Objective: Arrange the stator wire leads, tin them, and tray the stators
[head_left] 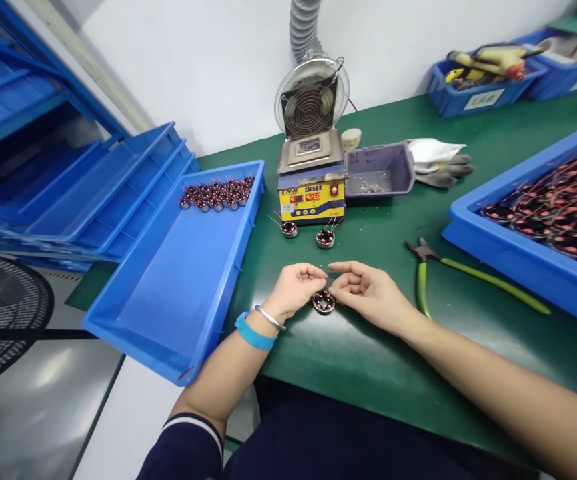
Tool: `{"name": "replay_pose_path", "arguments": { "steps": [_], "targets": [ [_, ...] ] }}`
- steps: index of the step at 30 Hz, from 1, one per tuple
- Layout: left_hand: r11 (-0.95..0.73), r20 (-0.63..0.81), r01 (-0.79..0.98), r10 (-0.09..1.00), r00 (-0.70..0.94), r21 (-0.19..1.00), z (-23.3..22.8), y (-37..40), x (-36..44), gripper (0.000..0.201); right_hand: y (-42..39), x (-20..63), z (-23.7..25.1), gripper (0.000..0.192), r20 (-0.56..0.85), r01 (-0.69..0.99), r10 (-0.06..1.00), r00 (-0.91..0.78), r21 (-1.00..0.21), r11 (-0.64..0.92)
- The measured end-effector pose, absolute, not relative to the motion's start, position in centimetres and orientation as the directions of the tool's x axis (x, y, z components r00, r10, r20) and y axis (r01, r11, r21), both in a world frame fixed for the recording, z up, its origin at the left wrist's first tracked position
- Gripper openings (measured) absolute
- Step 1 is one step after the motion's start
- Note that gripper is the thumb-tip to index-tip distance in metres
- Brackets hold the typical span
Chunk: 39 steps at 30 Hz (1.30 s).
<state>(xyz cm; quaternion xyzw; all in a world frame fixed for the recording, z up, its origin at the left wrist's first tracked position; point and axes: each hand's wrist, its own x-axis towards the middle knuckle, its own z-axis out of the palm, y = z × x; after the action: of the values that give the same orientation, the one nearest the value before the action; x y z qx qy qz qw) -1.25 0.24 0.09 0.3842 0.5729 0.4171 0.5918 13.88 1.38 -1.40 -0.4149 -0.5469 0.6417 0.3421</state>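
On the green bench in front of me lies a ring-shaped wound motor stator (pixel 323 302) with copper coils. My left hand (pixel 298 288) is at its upper left edge, thumb and forefinger pinched together; whatever thin thing they grip is too small to make out. At the stator's right edge is my right hand (pixel 368 291), its thumb close to the rim, forefinger stretched out apart from the thumb and the other fingers loosely curled. Beyond my hands stand two more stators, a left one (pixel 289 229) and a right one (pixel 325 239), with wire ends pointing up.
A solder pot (pixel 311 173) with a lit display stands behind, beside a purple bin (pixel 381 172) and grey gloves (pixel 445 172). Green-handled cutters (pixel 423 252) lie right. Blue trays of stators flank me, a left tray (pixel 168 280) and a right tray (pixel 518 267).
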Motion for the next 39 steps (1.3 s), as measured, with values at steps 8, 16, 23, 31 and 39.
{"name": "replay_pose_path", "arguments": {
  "steps": [8,16,23,31,39],
  "targets": [
    [0.437,-0.437,-0.049,0.899,0.014,0.898,0.4,0.3,-1.4,0.013,1.0,13.2,-1.7,0.042,-0.019,0.075,0.916,-0.401,-0.997,0.012],
    [0.444,-0.439,-0.076,0.895,0.077,0.893,0.3,0.5,-1.5,0.014,0.8,14.1,-2.1,0.037,0.188,0.261,0.893,-0.409,-0.913,0.312],
    [0.420,-0.414,-0.077,0.906,0.084,0.904,0.2,0.5,-1.6,0.016,0.7,14.4,-2.1,0.043,0.128,0.247,0.906,-0.404,-0.938,0.243],
    [0.414,-0.408,-0.070,0.909,0.080,0.908,0.3,0.4,-1.5,0.019,0.5,14.3,-1.9,0.039,0.161,0.261,0.905,-0.395,-0.924,0.278],
    [0.389,-0.383,-0.032,0.917,0.113,0.921,0.3,0.3,-1.5,0.021,0.7,14.2,-2.0,0.038,0.129,0.250,0.913,-0.386,-0.938,0.238]
  ]
}}
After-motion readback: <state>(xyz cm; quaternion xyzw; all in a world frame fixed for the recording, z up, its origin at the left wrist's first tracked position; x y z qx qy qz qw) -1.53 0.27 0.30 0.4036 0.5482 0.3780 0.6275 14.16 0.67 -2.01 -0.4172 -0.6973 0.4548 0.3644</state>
